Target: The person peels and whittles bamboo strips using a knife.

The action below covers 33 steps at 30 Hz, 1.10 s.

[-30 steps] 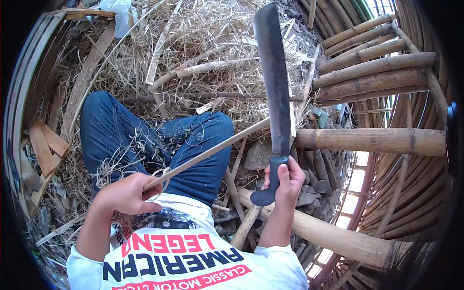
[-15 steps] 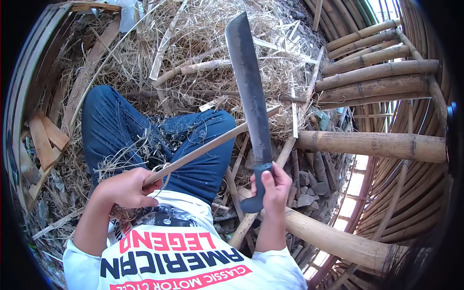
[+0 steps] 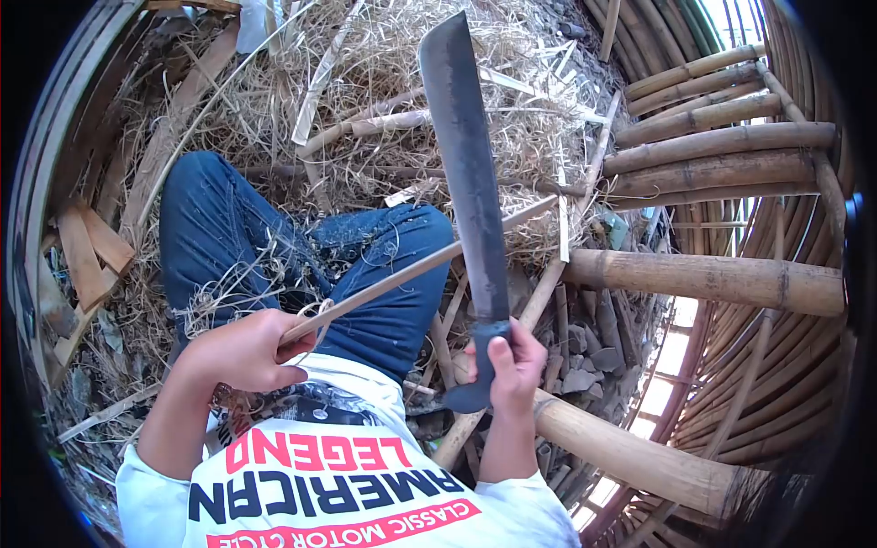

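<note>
My right hand [image 3: 516, 365] is wrapped round the dark handle of a machete [image 3: 466, 173], thumb along the grip. The broad blade points up and away, tilted slightly left. My left hand [image 3: 251, 352] grips one end of a thin bamboo strip [image 3: 393, 288] close to my waist. From there the strip slants up to the right over my thigh and passes behind the blade, its far tip showing beyond. A thin curl of shaving hangs on the strip just by my left fingers.
Dry shavings [image 3: 365, 68] cover the ground ahead and speckle my blue trousers [image 3: 384, 247]. Thick bamboo poles [image 3: 703, 279] jut in from the right, before a curved bamboo wall [image 3: 776, 384]. Wood offcuts [image 3: 87, 256] lie at left; stones [image 3: 580, 374] lie right of my knee.
The strip's far end now reaches further to the right past the blade. The machete's handle has shifted slightly left and down, with the blade still crossing the strip.
</note>
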### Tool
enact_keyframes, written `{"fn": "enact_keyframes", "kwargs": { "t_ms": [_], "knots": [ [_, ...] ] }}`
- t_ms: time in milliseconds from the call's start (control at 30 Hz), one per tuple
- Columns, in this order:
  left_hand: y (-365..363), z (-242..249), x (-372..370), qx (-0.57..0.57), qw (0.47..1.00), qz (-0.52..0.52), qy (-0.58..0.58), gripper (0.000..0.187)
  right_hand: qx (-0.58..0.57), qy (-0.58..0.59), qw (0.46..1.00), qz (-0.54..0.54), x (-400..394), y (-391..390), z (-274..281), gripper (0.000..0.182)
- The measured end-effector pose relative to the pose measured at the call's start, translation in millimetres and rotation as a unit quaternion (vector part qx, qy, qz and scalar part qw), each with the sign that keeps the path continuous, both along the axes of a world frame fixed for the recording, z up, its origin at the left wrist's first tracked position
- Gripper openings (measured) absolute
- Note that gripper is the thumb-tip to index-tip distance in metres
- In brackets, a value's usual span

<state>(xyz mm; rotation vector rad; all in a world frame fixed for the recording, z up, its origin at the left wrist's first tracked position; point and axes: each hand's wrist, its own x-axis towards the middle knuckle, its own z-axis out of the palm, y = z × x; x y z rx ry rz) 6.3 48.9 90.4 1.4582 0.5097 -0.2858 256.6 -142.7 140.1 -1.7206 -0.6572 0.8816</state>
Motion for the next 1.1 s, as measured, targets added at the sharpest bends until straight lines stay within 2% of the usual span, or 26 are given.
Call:
{"fn": "enact_keyframes", "kwargs": {
  "t_ms": [100, 267, 367, 500, 633, 733, 800, 867, 900, 1000, 1067, 1100],
  "knots": [
    [0, 5, 0, 0.004, 1.000, 0.004, -0.021, 0.031, 0.051, 0.053, 0.996, -0.056, 4, 0, 2, 0.040],
    [2, 8, 4, 0.005, 1.000, 0.013, -0.003, 0.030, 0.002, 0.000, 1.000, 0.005, -9, 2, 3, 0.039],
    [0, 13, 8, 0.010, 1.000, 0.007, -0.017, 0.030, 0.046, 0.025, 0.997, -0.057, -9, 5, 7, 0.038],
    [3, 12, 9, 0.015, 0.999, 0.016, -0.031, 0.029, 0.015, 0.006, 1.000, 0.010, -12, -2, 6, 0.046],
    [2, 16, 17, -0.006, 0.999, 0.010, -0.039, 0.030, 0.044, -0.007, 0.995, -0.091, -17, 10, 8, 0.037],
    [7, 15, 20, 0.020, 0.999, 0.013, -0.049, 0.030, 0.005, -0.024, 1.000, 0.001, -15, -1, 6, 0.040],
    [9, 15, 21, -0.001, 0.999, -0.016, -0.041, 0.027, 0.011, -0.030, 0.999, -0.002, -9, 0, 8, 0.043],
    [7, 16, 25, -0.009, 0.999, -0.011, -0.050, 0.026, 0.075, 0.017, 0.992, -0.096, -6, 4, 8, 0.045],
    [7, 18, 29, -0.003, 0.999, -0.015, -0.046, 0.026, 0.052, -0.009, 0.994, -0.097, -11, 6, 6, 0.046],
    [11, 14, 27, 0.011, 0.999, -0.018, -0.042, 0.026, -0.022, -0.062, 0.998, 0.003, -11, -1, 11, 0.044],
    [8, 12, 24, -0.002, 0.999, -0.008, -0.033, 0.027, -0.022, -0.055, 0.998, -0.032, -2, -1, 16, 0.042],
    [8, 15, 26, 0.011, 0.999, -0.018, -0.029, 0.027, 0.014, -0.059, 0.996, -0.062, 0, 1, 10, 0.049]
  ]
}}
